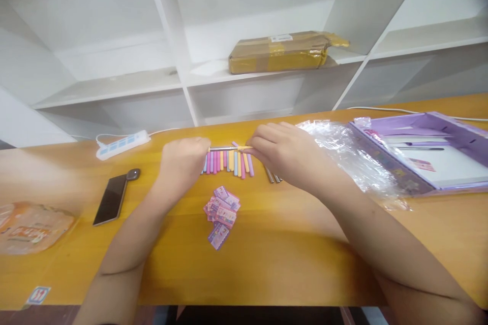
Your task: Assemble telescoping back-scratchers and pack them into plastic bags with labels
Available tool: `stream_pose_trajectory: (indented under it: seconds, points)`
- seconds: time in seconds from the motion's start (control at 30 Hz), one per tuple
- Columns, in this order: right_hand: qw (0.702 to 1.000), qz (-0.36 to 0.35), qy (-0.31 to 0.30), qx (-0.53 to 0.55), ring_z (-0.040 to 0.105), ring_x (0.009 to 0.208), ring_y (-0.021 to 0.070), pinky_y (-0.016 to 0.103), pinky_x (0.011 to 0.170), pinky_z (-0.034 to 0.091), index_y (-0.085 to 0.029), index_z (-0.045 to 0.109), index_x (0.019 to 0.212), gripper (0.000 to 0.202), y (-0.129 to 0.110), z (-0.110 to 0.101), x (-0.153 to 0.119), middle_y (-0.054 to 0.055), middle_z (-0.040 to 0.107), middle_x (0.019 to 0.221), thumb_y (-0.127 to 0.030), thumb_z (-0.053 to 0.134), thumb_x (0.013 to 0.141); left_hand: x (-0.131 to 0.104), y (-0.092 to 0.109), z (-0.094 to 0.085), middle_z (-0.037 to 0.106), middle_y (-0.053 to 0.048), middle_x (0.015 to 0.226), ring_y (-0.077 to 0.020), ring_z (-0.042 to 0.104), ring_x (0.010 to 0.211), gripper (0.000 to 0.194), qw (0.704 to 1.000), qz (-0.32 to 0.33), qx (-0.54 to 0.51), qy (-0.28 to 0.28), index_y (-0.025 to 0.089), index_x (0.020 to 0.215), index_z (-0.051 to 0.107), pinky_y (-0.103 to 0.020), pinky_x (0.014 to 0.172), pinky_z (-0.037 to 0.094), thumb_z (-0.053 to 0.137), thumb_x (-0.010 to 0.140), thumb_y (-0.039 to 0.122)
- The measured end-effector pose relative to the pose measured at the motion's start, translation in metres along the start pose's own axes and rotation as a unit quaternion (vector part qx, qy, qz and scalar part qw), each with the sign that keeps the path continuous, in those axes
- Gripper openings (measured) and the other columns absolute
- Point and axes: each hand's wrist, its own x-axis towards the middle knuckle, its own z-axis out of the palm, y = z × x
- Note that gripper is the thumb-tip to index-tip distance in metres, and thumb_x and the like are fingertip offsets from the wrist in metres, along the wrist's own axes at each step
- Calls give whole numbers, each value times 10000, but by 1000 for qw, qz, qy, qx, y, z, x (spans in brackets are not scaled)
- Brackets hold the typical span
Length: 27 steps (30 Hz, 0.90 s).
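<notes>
Between my two hands a thin silver metal tube (224, 149) is held level above the table. My left hand (185, 160) is closed in a fist around its left end. A short yellow piece (244, 149) sits at the tube's right end, pinched in the fingers of my right hand (284, 155). Just behind and below the tube lies a row of pastel sticks (229, 162) in pink, purple, yellow and blue. More metal tubes (270, 175) lie partly hidden under my right hand. A loose pile of small printed cards (223, 213) rests nearer to me.
At right, crumpled clear plastic wrap (343, 152) lies against a purple box (423, 183) holding papers and a dark thin rod. A power strip (124, 145), a phone (111, 200) and an orange packet (34, 228) are at left. A taped carton (280, 54) stands on the shelf.
</notes>
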Motion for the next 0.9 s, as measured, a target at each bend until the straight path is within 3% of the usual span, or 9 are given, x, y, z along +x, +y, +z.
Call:
stream_pose_trajectory:
  seconds: [0.23,0.43,0.6,0.73,0.9]
  points:
    - [1000,12,-15,12,508,769,183,339,739,316,-166,676,890,408,-1,1,1,59,652,867,-364,476,1185,0,-3,2,611,-55,651,-198,487,567,228,1000,2,-2,-1,204,714,601,-363,558,140,515,886,82]
    - [998,14,-48,33,457,747,173,340,730,278,-173,657,867,327,4,-3,-1,54,639,879,-239,512,1153,0,3,2,594,-45,643,-186,421,549,214,1000,0,-18,14,208,708,588,-359,568,135,532,875,87]
    - [1000,7,-13,23,467,768,175,345,740,286,-181,663,849,344,10,-5,-1,49,630,846,-207,495,1148,3,2,2,546,-37,609,-181,377,534,222,1000,-25,-6,14,209,680,577,-351,570,140,507,831,63]
    - [999,21,16,-26,524,831,188,361,775,315,-211,722,969,315,35,-5,-5,62,709,943,-143,459,1129,15,-23,8,571,-47,642,-203,458,578,220,998,-69,-11,8,216,683,603,-345,600,184,517,857,112]
    - [987,110,65,-92,562,960,204,415,999,353,-273,784,1102,326,109,-14,-25,72,762,1046,-297,465,1167,33,-92,23,523,-54,682,-234,477,681,235,983,-179,-9,38,224,654,509,-356,656,203,520,868,130]
